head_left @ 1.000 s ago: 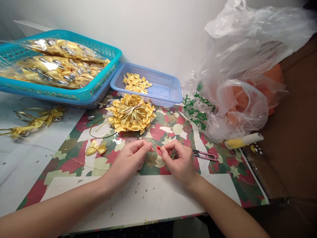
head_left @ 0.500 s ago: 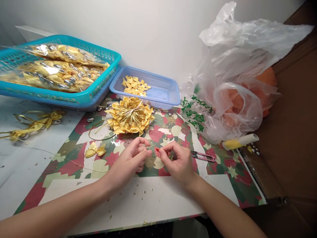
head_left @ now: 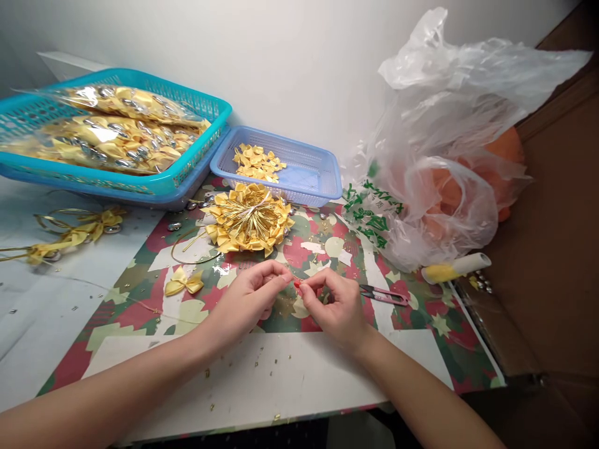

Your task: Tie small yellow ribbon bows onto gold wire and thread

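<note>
My left hand (head_left: 255,293) is closed in a pinch, thumb against forefinger, on the end of what looks like a thin thread (head_left: 296,278). Close by on its right, my right hand (head_left: 334,305) pinches a small red piece (head_left: 297,284), too small to make out; the thread seems to reach it. A yellow satin bow (head_left: 184,282) lies on the table left of my left hand. Beyond the hands sits a round bundle of yellow bows (head_left: 248,218) with gold cords gathered at its middle. Pink-handled thread snips (head_left: 384,295) lie right of my right hand.
At the back left, a turquoise basket (head_left: 159,181) holds bagged bows with silver bells. Beside it, a blue basket (head_left: 322,165) contains loose bows. A crumpled plastic bag (head_left: 449,174) stands at the right, near a pale tube (head_left: 456,268). Gold bits litter the white strip (head_left: 327,374).
My left fingers have closed into a pinch and moved slightly right, nearer my right hand. The right hand keeps its pinch on the red piece. The view has shifted slightly.
</note>
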### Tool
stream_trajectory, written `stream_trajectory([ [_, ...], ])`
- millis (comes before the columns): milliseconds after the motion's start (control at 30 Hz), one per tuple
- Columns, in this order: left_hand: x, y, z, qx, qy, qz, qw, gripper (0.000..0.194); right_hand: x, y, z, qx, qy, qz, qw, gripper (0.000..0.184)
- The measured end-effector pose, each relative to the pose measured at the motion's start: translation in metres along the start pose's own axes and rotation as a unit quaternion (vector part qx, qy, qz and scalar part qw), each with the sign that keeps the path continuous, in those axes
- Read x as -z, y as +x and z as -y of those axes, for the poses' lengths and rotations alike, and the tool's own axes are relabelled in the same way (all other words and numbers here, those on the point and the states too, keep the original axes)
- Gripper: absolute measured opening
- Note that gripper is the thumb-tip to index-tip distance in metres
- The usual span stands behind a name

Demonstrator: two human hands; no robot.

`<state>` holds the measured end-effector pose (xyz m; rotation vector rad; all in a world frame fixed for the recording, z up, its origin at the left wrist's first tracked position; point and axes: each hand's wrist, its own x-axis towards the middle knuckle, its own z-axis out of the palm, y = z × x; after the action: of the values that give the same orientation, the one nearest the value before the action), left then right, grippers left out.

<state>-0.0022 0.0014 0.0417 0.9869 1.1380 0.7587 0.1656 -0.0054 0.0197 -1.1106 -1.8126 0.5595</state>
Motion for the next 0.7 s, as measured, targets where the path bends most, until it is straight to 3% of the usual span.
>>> stream_trajectory([
  [333, -0.0011, 0.0025, -0.0005, 0.001, -0.003, -0.018, 1.000, 0.022, 0.0008, -0.0001, 0.0002, 0.002, -0.004, 0.018, 1.000, 0.017],
  [533, 0.0030, 0.0039, 0.0024, -0.044, -0.026, 0.017, 0.999, 0.025, 0.0027, 0.0020, 0.0008, -0.009, 0.011, 0.011, 1.000, 0.016],
  [700, 0.0076, -0.0005, 0.0036, -0.073, -0.011, 0.034, 0.997, 0.025, 0.0089, 0.0070, -0.0014, -0.061, 0.021, -0.020, 0.998, 0.016],
])
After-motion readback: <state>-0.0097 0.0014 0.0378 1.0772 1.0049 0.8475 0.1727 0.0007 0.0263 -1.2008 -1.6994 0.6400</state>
